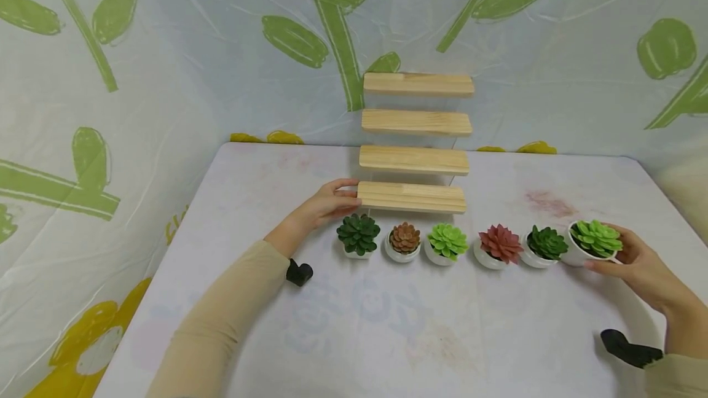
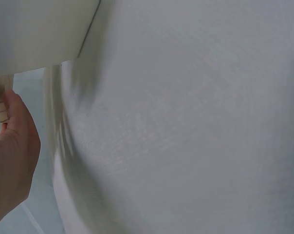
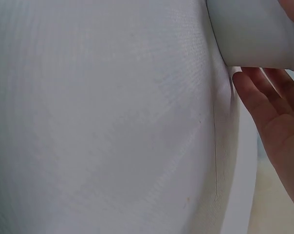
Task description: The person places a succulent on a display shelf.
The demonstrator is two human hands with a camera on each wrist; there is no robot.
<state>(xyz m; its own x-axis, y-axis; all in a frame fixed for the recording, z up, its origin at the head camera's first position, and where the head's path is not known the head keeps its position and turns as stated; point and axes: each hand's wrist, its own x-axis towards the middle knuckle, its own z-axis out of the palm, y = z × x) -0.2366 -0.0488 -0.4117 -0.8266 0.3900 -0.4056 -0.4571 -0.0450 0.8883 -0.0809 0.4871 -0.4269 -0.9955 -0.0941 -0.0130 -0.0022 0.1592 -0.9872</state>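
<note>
I see left hand [image 1: 329, 203] gripping the lowest pale-wood plank [image 1: 412, 198], right hand [image 1: 644, 268] grasping the rightmost white-potted bright-green succulent [image 1: 596, 239] at the smudged whitish table's [image 1: 354, 349] right side, leaf-print fabric backdrop [image 1: 553, 85] behind.

Six potted succulents [image 1: 447, 239] are forming a row across the table [image 1: 376, 330], a wider gap parting the left three from the right three. Behind the left three, a four-board shelf [image 1: 413, 160] is standing before the backdrop [image 1: 553, 78]. The left hand [image 1: 327, 204] is gripping the lowest board [image 1: 412, 197] at its left end; the right hand [image 1: 646, 269] is clasping the rightmost pot [image 1: 578, 255] from the right
</note>
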